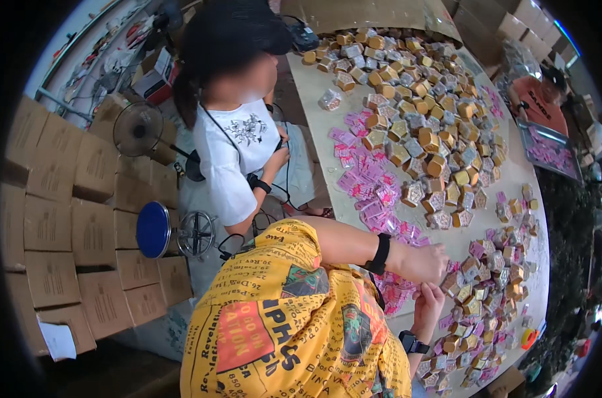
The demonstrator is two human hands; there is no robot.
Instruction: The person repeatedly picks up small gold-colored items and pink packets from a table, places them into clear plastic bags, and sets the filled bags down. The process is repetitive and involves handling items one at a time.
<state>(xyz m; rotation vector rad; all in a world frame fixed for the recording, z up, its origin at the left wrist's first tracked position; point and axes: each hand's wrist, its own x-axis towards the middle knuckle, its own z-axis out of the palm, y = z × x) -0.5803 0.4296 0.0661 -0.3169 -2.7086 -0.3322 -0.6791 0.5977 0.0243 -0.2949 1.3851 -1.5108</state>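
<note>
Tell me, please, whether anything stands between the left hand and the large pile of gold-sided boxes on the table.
Nothing visible does: only pale tabletop shows between the left hand and the pile's nearest boxes.

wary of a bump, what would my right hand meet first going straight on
Probably your left hand, just ahead of your right hand; depth is unclear, so they may be touching.

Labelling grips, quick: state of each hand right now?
Left hand: fingers curled; whether it holds anything cannot be told.
Right hand: fingers bent, beside the left; any hold cannot be told.
</note>
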